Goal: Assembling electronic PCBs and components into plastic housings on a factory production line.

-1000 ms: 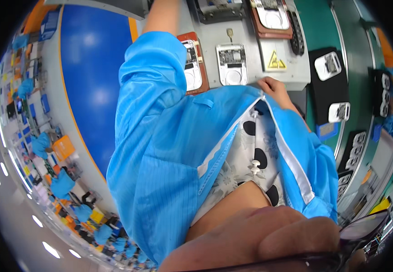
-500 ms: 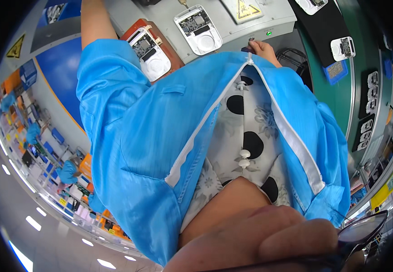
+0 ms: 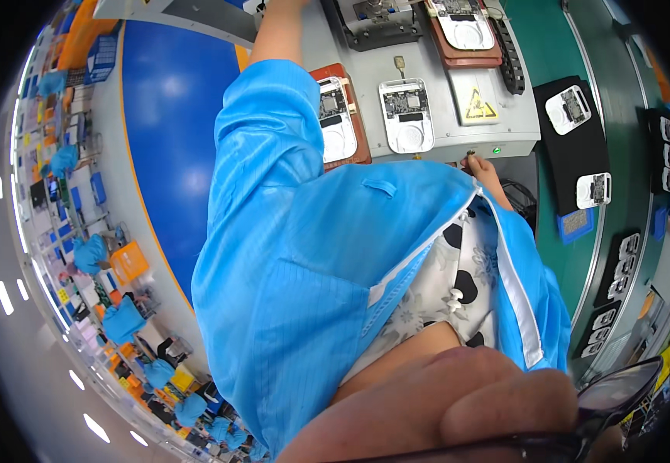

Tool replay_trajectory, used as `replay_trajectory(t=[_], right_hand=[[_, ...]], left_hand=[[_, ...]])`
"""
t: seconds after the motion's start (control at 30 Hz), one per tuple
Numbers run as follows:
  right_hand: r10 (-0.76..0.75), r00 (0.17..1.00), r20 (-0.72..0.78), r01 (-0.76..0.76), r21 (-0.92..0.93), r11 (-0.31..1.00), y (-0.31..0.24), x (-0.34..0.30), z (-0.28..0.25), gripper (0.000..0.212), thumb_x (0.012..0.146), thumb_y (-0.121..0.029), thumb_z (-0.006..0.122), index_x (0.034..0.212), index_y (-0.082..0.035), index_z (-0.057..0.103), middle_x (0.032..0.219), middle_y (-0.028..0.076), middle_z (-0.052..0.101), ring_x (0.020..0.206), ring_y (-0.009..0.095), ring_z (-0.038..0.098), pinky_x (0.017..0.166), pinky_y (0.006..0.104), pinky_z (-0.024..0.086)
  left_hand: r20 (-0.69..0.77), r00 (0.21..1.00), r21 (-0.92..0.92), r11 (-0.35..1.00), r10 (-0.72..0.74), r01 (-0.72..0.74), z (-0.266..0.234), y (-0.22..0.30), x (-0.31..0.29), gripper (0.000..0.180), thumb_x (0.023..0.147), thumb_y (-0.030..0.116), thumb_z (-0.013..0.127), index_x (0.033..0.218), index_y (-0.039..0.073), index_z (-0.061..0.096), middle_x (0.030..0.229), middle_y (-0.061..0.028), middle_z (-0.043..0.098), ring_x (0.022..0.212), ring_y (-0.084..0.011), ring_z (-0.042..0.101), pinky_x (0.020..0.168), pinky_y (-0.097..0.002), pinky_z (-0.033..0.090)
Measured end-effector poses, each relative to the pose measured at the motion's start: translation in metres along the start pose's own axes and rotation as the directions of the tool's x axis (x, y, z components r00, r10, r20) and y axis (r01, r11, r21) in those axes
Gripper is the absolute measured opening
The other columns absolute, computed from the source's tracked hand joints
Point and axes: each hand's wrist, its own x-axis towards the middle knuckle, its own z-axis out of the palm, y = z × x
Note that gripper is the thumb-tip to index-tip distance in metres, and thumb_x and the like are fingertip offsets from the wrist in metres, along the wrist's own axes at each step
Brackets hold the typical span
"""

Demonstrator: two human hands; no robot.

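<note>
My left forearm (image 3: pixel 279 35) reaches up past the top edge, and its hand lies outside the picture. Beside that arm, a white device housing with an exposed circuit board (image 3: pixel 338 127) sits in a red-brown fixture (image 3: pixel 362 135). To its right, a second open white housing (image 3: pixel 408 116) lies on the grey machine top (image 3: pixel 447 135). At the machine's front edge is my right hand (image 3: pixel 483 171), its fingers pinched together at a small dark thing too small to name. A green light (image 3: pixel 497 150) glows just right of those fingers.
Another housing (image 3: pixel 465 27) rests in a fixture at the back, near a box with a yellow warning sign (image 3: pixel 476 104). A black mat (image 3: pixel 570 154) on the green bench at right carries two housings, with a blue tray (image 3: pixel 576 224) by its near end. Dark cables (image 3: pixel 519 202) hang below the machine.
The view has swung, so the machine now appears lower and farther right, with more of its back showing. My right hand stays at its front edge; my left arm still reaches out.
</note>
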Motion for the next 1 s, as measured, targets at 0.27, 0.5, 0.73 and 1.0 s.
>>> replay_trajectory(t=[0.27, 0.5, 0.73, 1.0], right_hand=[[-0.061, 0.996, 0.065, 0.058, 0.036, 0.998, -0.03, -0.023, 0.009, 0.023, 0.103, -0.024, 0.064, 0.101, 0.0, 0.065, 0.089, 0.001, 0.066, 0.08, 0.008, 0.058, 0.074, 0.0263, 0.05], [-0.057, 0.997, 0.053, 0.054, 0.05, 0.997, -0.032, -0.026, 0.015, 0.018, 0.099, -0.019, 0.068, 0.099, -0.001, 0.065, 0.082, 0.0, 0.062, 0.073, 0.007, 0.056, 0.066, 0.0252, 0.049], [-0.031, 0.998, 0.057, 0.024, 0.119, 0.993, -0.043, -0.045, 0.016, 0.019, 0.098, -0.019, 0.07, 0.101, -0.001, 0.065, 0.083, 0.0, 0.063, 0.073, 0.007, 0.057, 0.065, 0.0244, 0.048], [-0.048, 0.999, 0.02, 0.045, 0.126, 0.991, -0.038, -0.05, 0.015, 0.027, 0.099, -0.023, 0.071, 0.108, 0.001, 0.063, 0.087, 0.003, 0.066, 0.076, 0.008, 0.06, 0.066, 0.0236, 0.049]], left_hand=[[0.333, 0.847, -0.869, -0.483, -0.415, 0.105, -0.035, 0.041, 0.007, 0.03, 0.091, 0.01, 0.063, 0.12, 0.003, 0.064, 0.111, -0.0167, 0.069, 0.102, -0.0312, 0.068, 0.09, -0.0435, 0.055], [0.218, 0.914, -0.895, -0.444, -0.342, 0.048, -0.044, 0.047, 0.001, 0.025, 0.095, 0.007, 0.056, 0.118, 0.001, 0.063, 0.107, -0.0126, 0.068, 0.1, -0.0259, 0.067, 0.086, -0.0406, 0.056], [0.271, 0.861, -0.886, -0.461, -0.429, 0.05, -0.048, 0.063, 0.007, 0.028, 0.093, 0.007, 0.059, 0.12, 0.001, 0.062, 0.105, -0.012, 0.067, 0.099, -0.0259, 0.066, 0.087, -0.0405, 0.057], [0.224, 0.884, -0.895, -0.445, -0.411, 0.02, -0.044, 0.05, 0.004, 0.028, 0.092, 0.01, 0.059, 0.119, 0.002, 0.063, 0.105, -0.0129, 0.069, 0.095, -0.0263, 0.068, 0.083, -0.0411, 0.057]])
